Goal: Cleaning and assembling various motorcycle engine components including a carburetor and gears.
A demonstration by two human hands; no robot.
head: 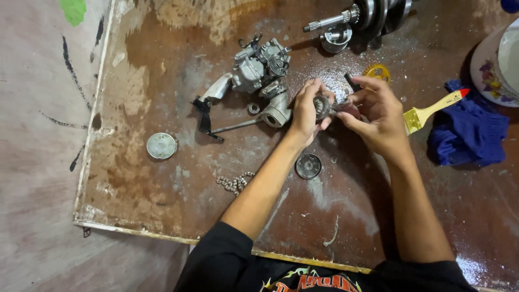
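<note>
Gripping a small gear [322, 105], both hands' fingers [313, 92] hide most of it.

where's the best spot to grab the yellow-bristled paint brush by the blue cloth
Probably the pale wooden handle of the paint brush, near its middle. It lies flat on the metal tray, with the red tip pointing up and right toward the blue cloth and the bristle end partly behind the right hand. Come from above, fingers pinching across the handle's narrow width.

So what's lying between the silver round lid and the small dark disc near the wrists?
A short loose chain lies between the silver lid and dark disc, with the left forearm crossing, in the head view.
</note>
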